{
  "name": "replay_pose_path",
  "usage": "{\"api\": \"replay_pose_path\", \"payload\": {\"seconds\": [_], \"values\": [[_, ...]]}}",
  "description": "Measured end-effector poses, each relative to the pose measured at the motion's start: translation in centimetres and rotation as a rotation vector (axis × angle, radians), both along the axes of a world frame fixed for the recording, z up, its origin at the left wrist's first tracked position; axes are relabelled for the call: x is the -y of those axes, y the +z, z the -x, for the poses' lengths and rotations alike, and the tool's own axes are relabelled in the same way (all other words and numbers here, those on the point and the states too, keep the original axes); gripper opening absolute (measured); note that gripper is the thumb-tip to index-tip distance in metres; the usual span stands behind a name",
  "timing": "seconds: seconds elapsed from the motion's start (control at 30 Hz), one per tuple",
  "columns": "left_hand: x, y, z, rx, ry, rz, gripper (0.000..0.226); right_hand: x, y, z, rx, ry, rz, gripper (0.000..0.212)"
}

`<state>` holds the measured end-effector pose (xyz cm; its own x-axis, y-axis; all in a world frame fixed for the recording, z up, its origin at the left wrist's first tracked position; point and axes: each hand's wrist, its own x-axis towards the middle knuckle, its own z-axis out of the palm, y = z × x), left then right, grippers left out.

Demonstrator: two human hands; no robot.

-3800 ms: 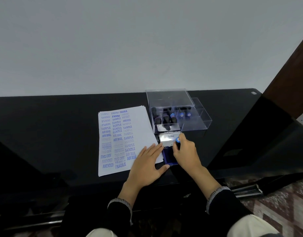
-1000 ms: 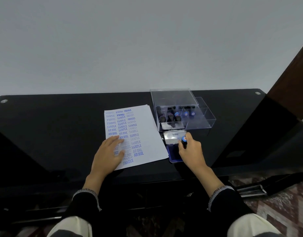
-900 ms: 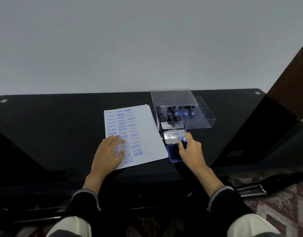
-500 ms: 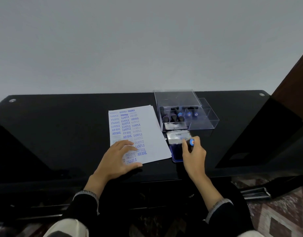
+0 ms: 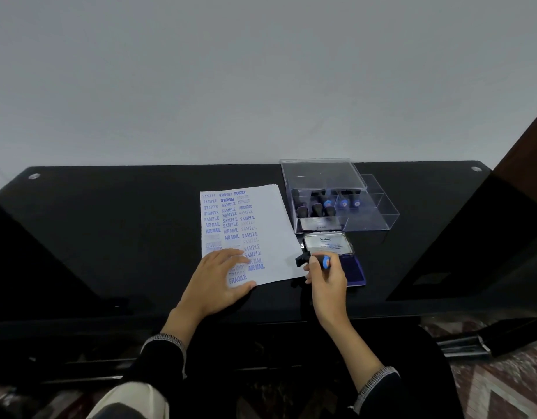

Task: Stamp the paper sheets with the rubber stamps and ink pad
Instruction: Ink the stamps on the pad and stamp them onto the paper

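Right hand (image 5: pixel 324 278) grips the stamp (image 5: pixel 314 260) at the paper's (image 5: pixel 270 225) four o'clock edge while flat left hand (image 5: pixel 214 278) pins it; recommend square, firm descent onto blank margin.

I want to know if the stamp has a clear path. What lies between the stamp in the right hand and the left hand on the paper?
In the head view, only bare paper lies between the stamp and the left hand.
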<state>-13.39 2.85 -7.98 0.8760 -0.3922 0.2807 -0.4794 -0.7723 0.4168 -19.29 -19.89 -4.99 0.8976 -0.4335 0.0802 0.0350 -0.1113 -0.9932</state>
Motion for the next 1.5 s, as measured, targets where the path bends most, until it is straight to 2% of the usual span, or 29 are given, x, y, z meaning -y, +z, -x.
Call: {"api": "replay_pose_path", "payload": {"seconds": [0.2, 0.3, 0.43, 0.5, 0.57, 0.63, 0.77, 0.9, 1.03, 1.2, 1.33, 1.5], "values": [[0.0, -0.1, -0.1, 0.018, -0.029, -0.033, 0.063, -0.4, 0.7, -0.4, 0.011, -0.017, -0.063, 0.008], [0.0, -0.1, -0.1, 0.039, 0.013, 0.025, 0.058, -1.1, 1.6, -1.2, 0.029, 0.020, -0.270, 0.008], [-0.2, -0.2, -0.2, 0.055, 0.222, 0.165, 0.049, -1.9, 2.3, -2.5, -0.064, 0.097, -0.717, 0.018], [-0.2, -0.3, -0.3, 0.043, 0.263, 0.152, 0.036, -2.1, 2.2, -2.8, -0.104, 0.126, -0.827, 0.021], [-0.1, -0.4, -0.3, 0.025, 0.270, 0.155, 0.027, -2.3, 1.9, -3.2, -0.122, 0.134, -0.833, 0.021], [-0.1, -0.5, -0.4, 0.012, 0.256, 0.169, 0.025, -2.6, 1.6, -3.6, -0.122, 0.120, -0.663, 0.021], [-0.1, -0.5, -0.5, -0.010, 0.219, 0.210, 0.025, -3.0, 1.3, -4.0, -0.075, 0.215, 0.133, 0.027], [-0.1, -0.4, -0.4, -0.019, 0.219, 0.219, 0.027, -3.8, 1.7, -4.1, 0.011, 0.467, 0.475, 0.028], [-0.1, -0.5, -0.6, -0.015, 0.218, 0.211, 0.030, -4.3, 0.6, -4.2, 0.016, 0.524, 0.607, 0.027], [-0.2, -0.6, -1.0, -0.001, 0.194, 0.186, 0.036, -4.7, 0.4, -3.9, 0.019, 0.479, 0.658, 0.030], [-0.2, -0.7, -0.9, -0.009, 0.184, 0.170, 0.050, -4.9, 0.1, -3.7, 0.016, 0.448, 0.676, 0.027], [-0.3, -0.8, -1.0, -0.006, 0.181, 0.138, 0.053, -5.1, 0.0, -3.6, 0.014, 0.424, 0.699, 0.026]]}}
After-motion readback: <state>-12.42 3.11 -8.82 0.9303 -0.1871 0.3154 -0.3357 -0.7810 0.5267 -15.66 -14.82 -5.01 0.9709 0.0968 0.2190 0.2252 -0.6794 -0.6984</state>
